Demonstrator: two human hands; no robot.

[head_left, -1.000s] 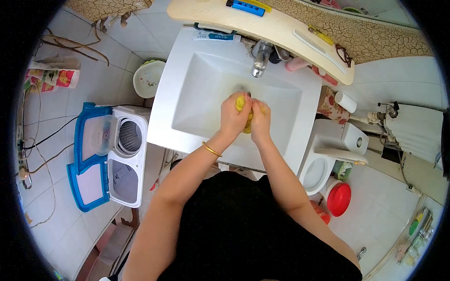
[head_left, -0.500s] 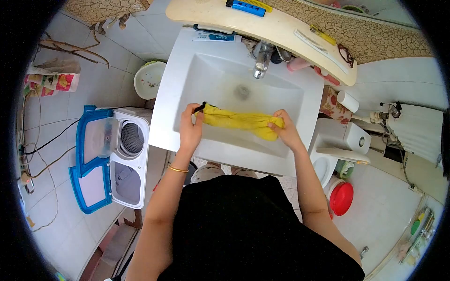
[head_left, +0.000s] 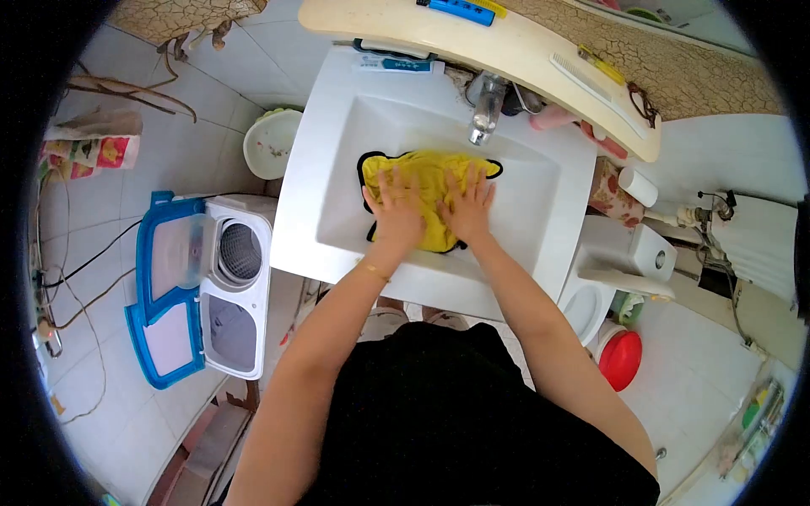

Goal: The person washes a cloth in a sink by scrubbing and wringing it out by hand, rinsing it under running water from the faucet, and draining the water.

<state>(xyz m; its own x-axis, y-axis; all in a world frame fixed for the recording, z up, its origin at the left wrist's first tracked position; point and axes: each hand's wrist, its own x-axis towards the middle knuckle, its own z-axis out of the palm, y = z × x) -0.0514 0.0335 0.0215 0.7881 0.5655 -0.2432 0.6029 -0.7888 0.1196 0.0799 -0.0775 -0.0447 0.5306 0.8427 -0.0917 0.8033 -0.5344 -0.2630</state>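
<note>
A yellow cloth (head_left: 432, 181) with a black edge lies spread and wrinkled in the white sink (head_left: 527, 202). My left hand (head_left: 397, 211) rests on the cloth's left part, fingers apart and palm down. On its right part lies my right hand (head_left: 467, 207), also flat with spread fingers. A metal faucet (head_left: 487, 110) stands just above the cloth's upper right side. The cloth covers the drain.
Behind the sink, a cream shelf (head_left: 523, 42) bears a blue packet, a white comb (head_left: 582, 78) and glasses. An open washing machine (head_left: 232, 287) with blue lids stands at left, a white basin (head_left: 272, 143) above it. A toilet (head_left: 582, 308) and red-lidded bucket (head_left: 621, 361) are at right.
The cloth was bunched between my hands, then stretched between them over the sink. Now it is spread in the sink. My hands have opened and moved inward onto it.
</note>
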